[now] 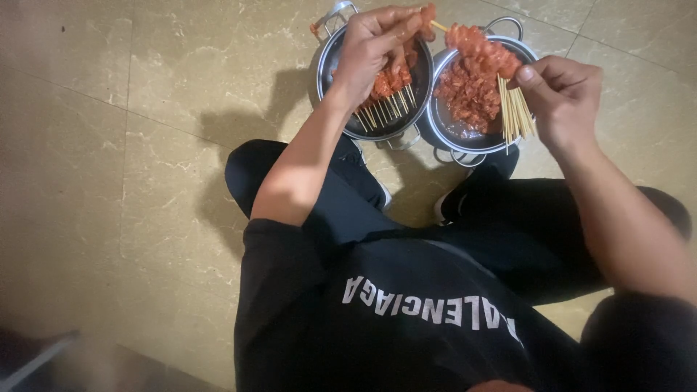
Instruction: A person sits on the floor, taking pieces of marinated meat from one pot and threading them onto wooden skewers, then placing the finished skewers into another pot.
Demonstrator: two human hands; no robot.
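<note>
two pots (330,54) side by side on floor (145,145), skewers (388,105) in left, meat (468,91) in right

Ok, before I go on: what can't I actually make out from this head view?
- Left pot: much of its inside is hidden by the left hand and the finished skewers.
- Skewer being loaded: its far tip is lost inside the left hand's grip.
- Bundle of bare sticks: the count is too fine to tell; the upper ends are hidden in the right hand.
- Right pot: its bottom is covered by the raw meat.
- Feet: mostly hidden by the legs.
</note>
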